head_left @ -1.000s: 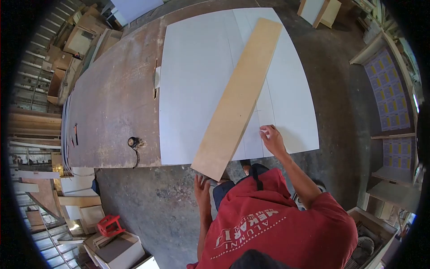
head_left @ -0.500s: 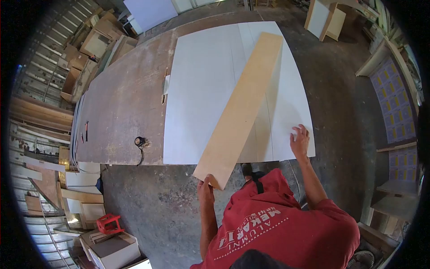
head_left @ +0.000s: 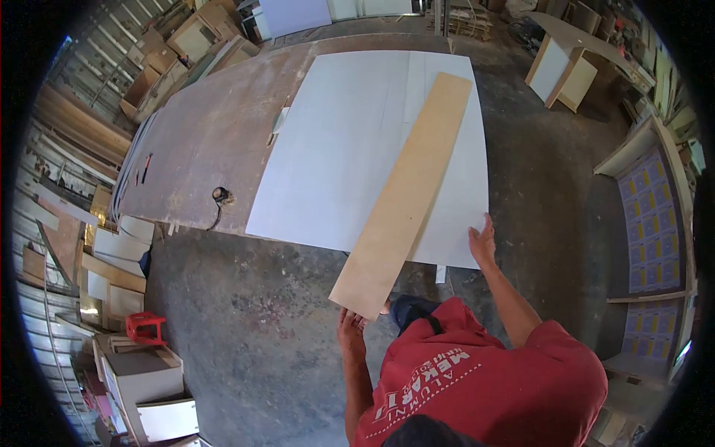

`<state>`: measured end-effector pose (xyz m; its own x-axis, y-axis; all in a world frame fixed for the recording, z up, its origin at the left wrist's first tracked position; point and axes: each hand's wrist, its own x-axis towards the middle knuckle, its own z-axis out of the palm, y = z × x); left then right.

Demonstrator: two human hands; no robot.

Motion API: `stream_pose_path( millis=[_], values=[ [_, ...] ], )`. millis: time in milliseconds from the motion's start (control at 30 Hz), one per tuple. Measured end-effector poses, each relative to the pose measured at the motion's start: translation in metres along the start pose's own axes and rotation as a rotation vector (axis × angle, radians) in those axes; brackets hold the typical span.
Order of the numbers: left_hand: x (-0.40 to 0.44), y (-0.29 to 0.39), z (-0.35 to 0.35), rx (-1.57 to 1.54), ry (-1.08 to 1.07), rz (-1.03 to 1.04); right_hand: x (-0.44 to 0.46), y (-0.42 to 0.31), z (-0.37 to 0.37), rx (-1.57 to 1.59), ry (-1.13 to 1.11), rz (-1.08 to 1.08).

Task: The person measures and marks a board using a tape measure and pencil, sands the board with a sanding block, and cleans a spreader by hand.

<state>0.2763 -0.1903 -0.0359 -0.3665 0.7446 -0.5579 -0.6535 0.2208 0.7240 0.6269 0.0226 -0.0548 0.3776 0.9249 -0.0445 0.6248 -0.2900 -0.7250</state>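
A long light-wood board (head_left: pixel 406 201) lies slantwise over a large white sheet (head_left: pixel 335 149), its near end jutting past the sheet's front edge. My left hand (head_left: pixel 353 329) is at that near end, fingers under the board's edge and partly hidden. At the sheet's right edge, close to the near corner, my right hand (head_left: pixel 482 240) touches the sheet with thumb and fingers apart. The sheet rests on a worn brown table (head_left: pixel 216 112). A small white strip (head_left: pixel 441 274) pokes out below the sheet's front edge.
On the brown table are a round dark tool with a cord (head_left: pixel 220 195) and a small red-and-black tool (head_left: pixel 147 167). A red stool (head_left: pixel 145 328) and boxes stand at the lower left. Shelving with a patterned back (head_left: pixel 649 223) is on the right, a wooden cabinet (head_left: pixel 562 74) at the upper right.
My left hand has gone from beside the board's near end to under its edge. My right hand has moved right, from the sheet's surface to its edge. The sheet now lies turned on the table.
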Motion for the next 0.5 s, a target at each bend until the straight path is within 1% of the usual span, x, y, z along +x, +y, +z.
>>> stream_pose_path(
  millis=[67,100,133,200,233,300,333,400,433,500],
  values=[
    [-0.025,-0.021,0.012,-0.048,0.019,0.017,-0.001,-0.001,-0.006,0.04,-0.041,0.032],
    [-0.037,-0.03,0.018,-0.084,0.033,0.042,0.007,0.021,0.005,-0.011,-0.021,-0.097],
    [-0.045,-0.04,0.021,-0.094,0.045,0.045,0.008,0.024,-0.001,-0.016,-0.034,-0.106],
    [-0.056,-0.054,0.024,-0.105,0.001,-0.008,0.012,0.027,-0.005,0.045,-0.16,-0.099],
    [-0.061,-0.06,0.026,-0.104,0.001,0.001,0.013,0.03,-0.008,0.052,-0.16,-0.104],
    [-0.068,-0.071,0.032,-0.08,0.033,-0.018,0.014,0.035,-0.015,0.082,-0.244,-0.156],
    [-0.067,-0.073,0.034,-0.075,0.028,-0.01,0.014,0.038,-0.018,0.091,-0.239,-0.159],
    [-0.059,-0.077,0.035,-0.026,0.177,0.01,0.013,0.034,-0.029,0.226,-0.326,-0.13],
    [-0.053,-0.08,0.033,-0.025,0.174,0.017,0.012,0.033,-0.036,0.274,-0.378,-0.06],
    [-0.039,-0.078,0.029,-0.058,0.297,0.071,0.015,0.037,-0.045,0.262,-0.388,-0.072]
  ],
)
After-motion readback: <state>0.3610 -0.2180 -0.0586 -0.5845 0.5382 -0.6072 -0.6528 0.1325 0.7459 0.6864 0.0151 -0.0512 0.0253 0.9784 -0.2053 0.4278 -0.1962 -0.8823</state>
